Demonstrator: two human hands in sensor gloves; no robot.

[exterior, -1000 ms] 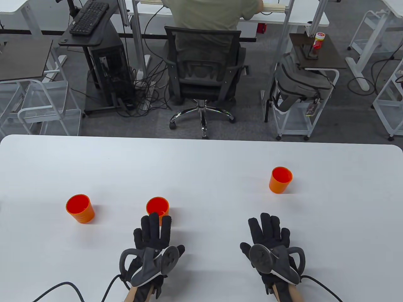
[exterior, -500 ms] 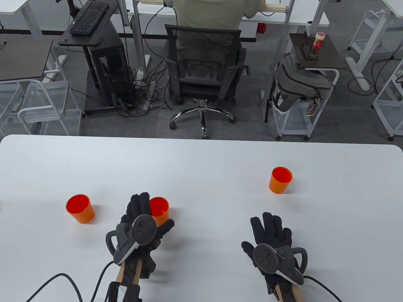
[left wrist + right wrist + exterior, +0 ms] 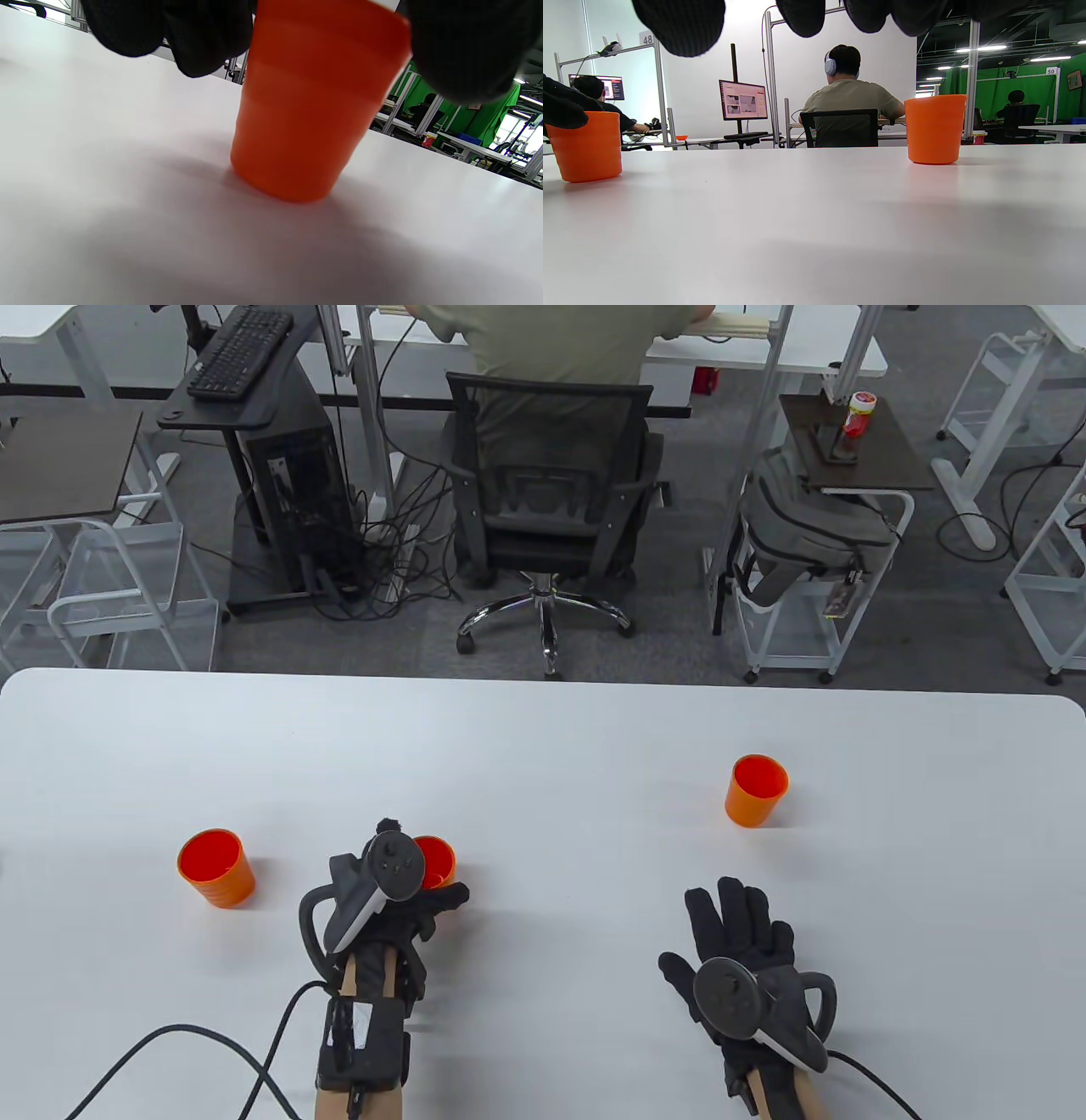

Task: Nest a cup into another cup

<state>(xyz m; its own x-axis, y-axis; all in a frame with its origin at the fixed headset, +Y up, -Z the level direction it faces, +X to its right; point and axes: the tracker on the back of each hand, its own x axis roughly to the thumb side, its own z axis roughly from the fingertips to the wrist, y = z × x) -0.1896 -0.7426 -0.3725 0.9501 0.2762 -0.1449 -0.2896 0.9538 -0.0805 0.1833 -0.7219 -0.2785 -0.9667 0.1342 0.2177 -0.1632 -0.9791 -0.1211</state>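
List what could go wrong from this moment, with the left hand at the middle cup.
1. The left hand reaches around the middle cup near its rim; a high grip might tip it on lifting, since its base still sits on the table.
2. The tracker hides most of that cup from the table view, so contact is hard to confirm.
3. The left cup is a small target; an off-centre drop could knock it over.

- Beyond the bench's (image 3: 543, 729) far edge, ahead of both hands, a person in an olive shirt (image 3: 560, 343) sits in a black mesh office chair (image 3: 547, 509).
- Further left of the left hand stands a computer tower (image 3: 297, 500) under a keyboard (image 3: 240, 352).
- Far ahead of the right hand, a grey backpack (image 3: 806, 530) leans on a white cart.
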